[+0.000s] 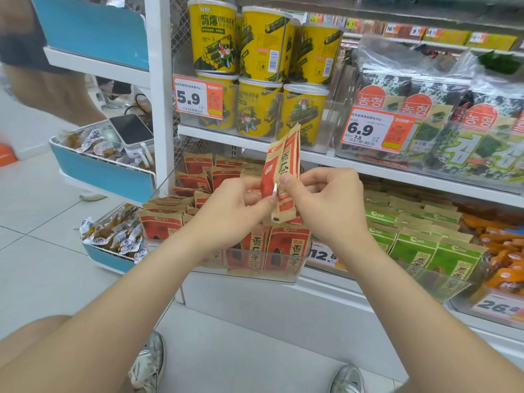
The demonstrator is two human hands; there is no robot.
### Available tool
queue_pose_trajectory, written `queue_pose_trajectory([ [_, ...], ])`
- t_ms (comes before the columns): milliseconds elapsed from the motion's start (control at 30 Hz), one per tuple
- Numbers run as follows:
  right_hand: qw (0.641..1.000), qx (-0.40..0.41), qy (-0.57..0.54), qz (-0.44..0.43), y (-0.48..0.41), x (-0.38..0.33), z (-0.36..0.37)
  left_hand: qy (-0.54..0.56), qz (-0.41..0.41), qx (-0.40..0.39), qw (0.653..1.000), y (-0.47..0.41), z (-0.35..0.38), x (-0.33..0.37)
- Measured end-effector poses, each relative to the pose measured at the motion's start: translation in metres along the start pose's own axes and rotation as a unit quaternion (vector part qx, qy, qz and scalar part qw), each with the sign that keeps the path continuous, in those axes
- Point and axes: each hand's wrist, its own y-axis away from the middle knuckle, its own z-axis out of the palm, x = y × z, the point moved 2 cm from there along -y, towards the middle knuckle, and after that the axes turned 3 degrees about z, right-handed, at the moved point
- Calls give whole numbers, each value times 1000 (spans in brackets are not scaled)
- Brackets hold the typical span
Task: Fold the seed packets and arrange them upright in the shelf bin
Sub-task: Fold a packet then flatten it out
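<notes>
- Seed packet (283, 163): red and kraft paper, held upright in the air just above the shelf bin (255, 275), in front of the shelf edge. It appears creased down its length, with the two panels angled toward each other.
- Left hand (235, 211): fingers curled, thumb and fingertips pinching the packet's lower left edge.
- Right hand (326, 199): also curled, pinching the lower right part, thumb against the front face.
- Handling, judged: light, since fingertip pinches alone carry it. The paper looks stiff enough to stand tall unsupported and to take a crease, but the loose contents probably shift and bulge low down.
- Hold, judged: grip at the lower edges beside the crease, as now, leaving the top free.
- Stored packets (286, 251) stand upright against the bin's clear front wall. Those further back lie more jumbled.
</notes>
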Motion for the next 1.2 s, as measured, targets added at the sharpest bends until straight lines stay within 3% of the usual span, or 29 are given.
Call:
queue_pose_trajectory([
  [400,999,-29,-14,43,-3,8,-5,45,-30,24,998,1,-1,5],
  [700,983,-178,-18,41,2,7,4,-136,13,175,975,1,-4,1],
  [900,962,-242,-87,91,5,-2,-5,-184,51,148,970,4,-2,4],
  [967,963,-226,-116,94,5,-1,-3,-203,60,150,966,4,0,7],
  [1067,985,-136,-101,27,3,4,6,-279,47,159,946,6,2,5],
  [1200,991,-113,-72,-20,3,6,15,-344,52,151,925,5,5,-4],
])
